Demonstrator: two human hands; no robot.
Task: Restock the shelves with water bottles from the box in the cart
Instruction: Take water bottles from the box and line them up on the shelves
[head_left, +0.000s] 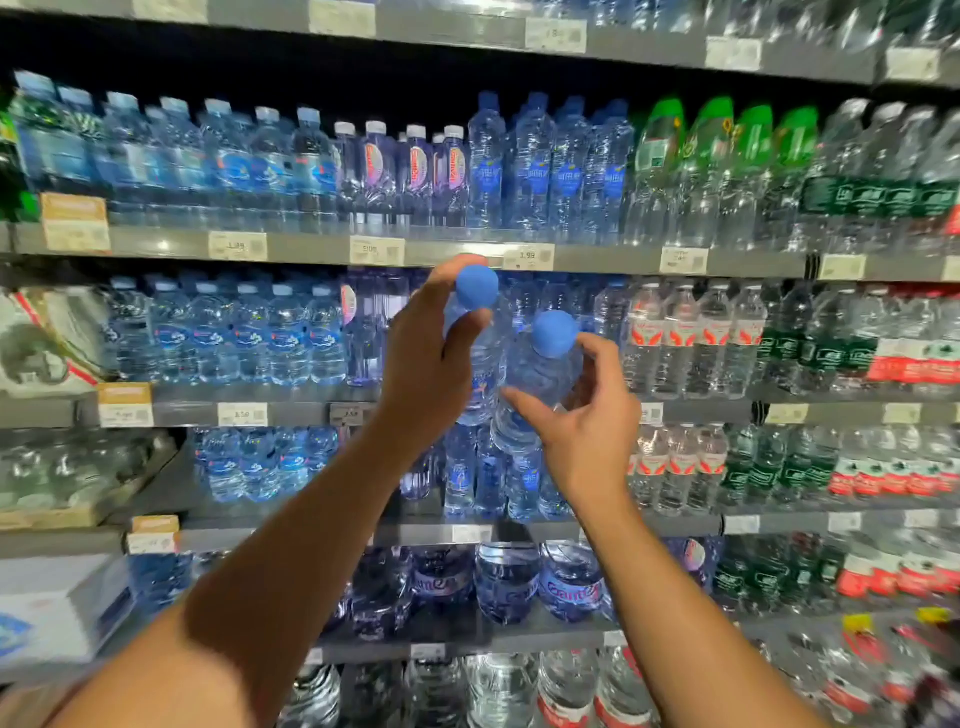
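Observation:
Both hands are raised in front of the shelves, each with a clear water bottle that has a blue cap. My left hand (428, 364) grips the left bottle (480, 364) around its neck and shoulder, cap near the price rail. My right hand (587, 421) holds the right bottle (540, 374) by its body, slightly lower. The two bottles are side by side and nearly touching, in front of the second shelf (311, 413) from the top rail. Matching blue-capped bottles (550, 166) stand on the shelf above. The box and cart are out of view.
Shelves full of bottled water fill the view: blue-labelled bottles (234, 332) at left, green-topped bottles (727, 166) and red-labelled bottles (691, 338) at right, larger bottles (509, 582) lower down. Price tags line the shelf rail (527, 255). A white carton (57, 613) sits at lower left.

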